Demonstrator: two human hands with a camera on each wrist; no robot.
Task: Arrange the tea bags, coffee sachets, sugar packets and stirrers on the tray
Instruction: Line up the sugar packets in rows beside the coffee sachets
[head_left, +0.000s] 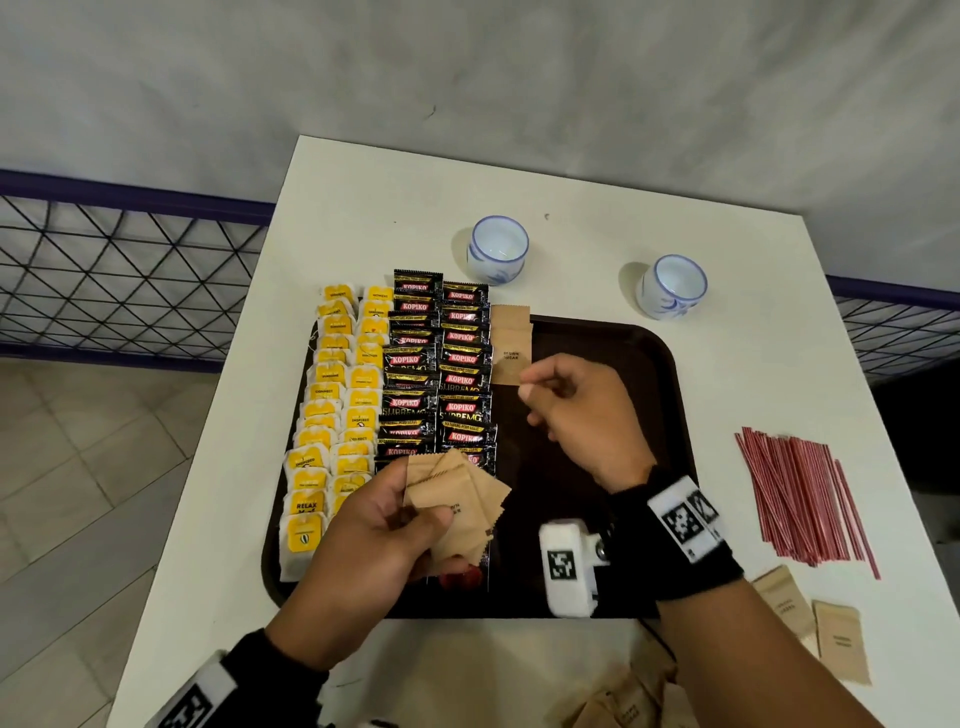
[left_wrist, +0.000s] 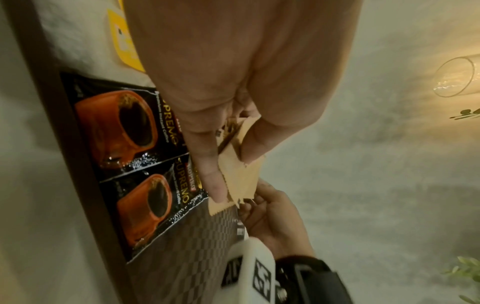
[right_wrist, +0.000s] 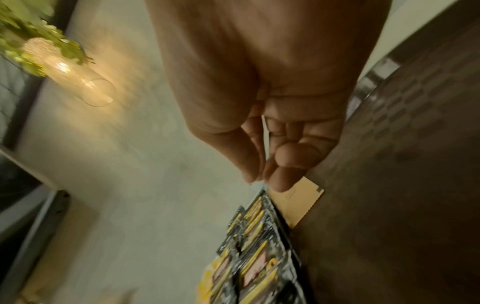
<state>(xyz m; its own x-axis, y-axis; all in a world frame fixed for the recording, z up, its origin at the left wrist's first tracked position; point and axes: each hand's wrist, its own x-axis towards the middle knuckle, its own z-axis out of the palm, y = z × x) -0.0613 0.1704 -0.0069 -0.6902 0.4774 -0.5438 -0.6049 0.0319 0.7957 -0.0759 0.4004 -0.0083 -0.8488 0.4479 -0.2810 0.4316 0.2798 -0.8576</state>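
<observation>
Two columns of yellow tea bags (head_left: 332, 415) and two of black coffee sachets (head_left: 441, 364) fill the left half of the dark brown tray (head_left: 649, 395). Beside them, at the far end, lie two overlapping brown sugar packets (head_left: 510, 343). My right hand (head_left: 530, 387) hovers there with curled fingers. Its thumb and forefinger pinch the nearer packet's (right_wrist: 298, 203) lower right corner. My left hand (head_left: 441, 530) grips a fan of sugar packets (head_left: 467, 499) over the tray's near end; this bunch (left_wrist: 241, 181) sits between thumb and fingers. Red stirrers (head_left: 800, 493) lie on the table to the right.
Two white-and-blue cups (head_left: 497, 249) (head_left: 672, 286) stand on the white table beyond the tray. More sugar packets (head_left: 836, 644) lie at the near right, and a heap of them (head_left: 634, 696) sits at the near edge. A wire fence (head_left: 130, 270) runs to the left.
</observation>
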